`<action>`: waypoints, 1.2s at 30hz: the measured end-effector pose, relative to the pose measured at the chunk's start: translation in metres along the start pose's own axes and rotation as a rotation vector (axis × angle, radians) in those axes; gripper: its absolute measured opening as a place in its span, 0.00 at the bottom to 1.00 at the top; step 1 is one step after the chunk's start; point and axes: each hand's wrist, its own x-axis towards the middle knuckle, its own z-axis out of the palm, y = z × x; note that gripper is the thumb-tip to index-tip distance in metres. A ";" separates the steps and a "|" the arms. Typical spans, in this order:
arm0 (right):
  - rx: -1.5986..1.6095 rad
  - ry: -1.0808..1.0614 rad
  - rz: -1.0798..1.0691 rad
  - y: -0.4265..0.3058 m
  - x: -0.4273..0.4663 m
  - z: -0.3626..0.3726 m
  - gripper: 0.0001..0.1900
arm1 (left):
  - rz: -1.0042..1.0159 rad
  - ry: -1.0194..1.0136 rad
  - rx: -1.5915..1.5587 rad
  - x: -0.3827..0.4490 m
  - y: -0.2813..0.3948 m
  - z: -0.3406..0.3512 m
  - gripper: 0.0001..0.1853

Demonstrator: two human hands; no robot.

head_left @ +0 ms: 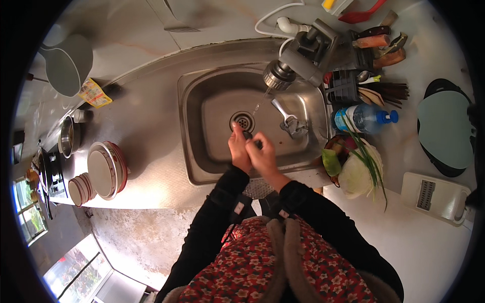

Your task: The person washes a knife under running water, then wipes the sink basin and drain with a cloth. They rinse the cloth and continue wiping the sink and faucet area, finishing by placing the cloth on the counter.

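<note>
Over the near part of a stainless steel sink [219, 102], my left hand [239, 149] is held up with its thumb pointing towards the drain [242, 122]. My right hand [262, 151] is curled against it, and a small dark object [247, 135] shows between the two; its kind and which hand holds it are unclear. Water [258, 106] runs from the faucet [279, 75] beyond my hands. To their right in the basin lie a white-handled brush or scrubber [282, 110] and a crumpled grey cloth or scouring pad [294, 127].
Right of the sink stand a knife block [360, 53], a cutlery holder [343, 87], a blue-capped bottle [363, 118], a cabbage [356, 174] with green onions and a grater [435, 197]. Stacked plates and bowls [104, 170] sit on the left counter.
</note>
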 end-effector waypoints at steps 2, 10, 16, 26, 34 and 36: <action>0.046 0.058 -0.097 0.003 0.001 0.002 0.08 | -0.077 -0.017 -0.007 0.001 0.005 0.000 0.27; 0.957 -0.366 0.862 0.019 0.011 -0.031 0.18 | 0.361 -0.145 0.118 0.013 0.018 0.003 0.21; 0.085 -0.047 -0.060 0.011 0.022 -0.021 0.10 | 0.329 -0.228 0.306 0.001 0.023 -0.001 0.18; -0.116 -0.439 0.155 0.077 0.022 -0.041 0.11 | -0.145 0.033 -0.079 0.029 0.008 -0.080 0.14; -1.130 -0.148 0.271 0.231 0.098 -0.111 0.18 | -0.145 0.061 -0.105 -0.015 0.025 -0.118 0.15; -0.929 -0.391 0.334 0.226 0.102 -0.100 0.20 | -0.170 0.097 -0.103 -0.022 0.032 -0.121 0.15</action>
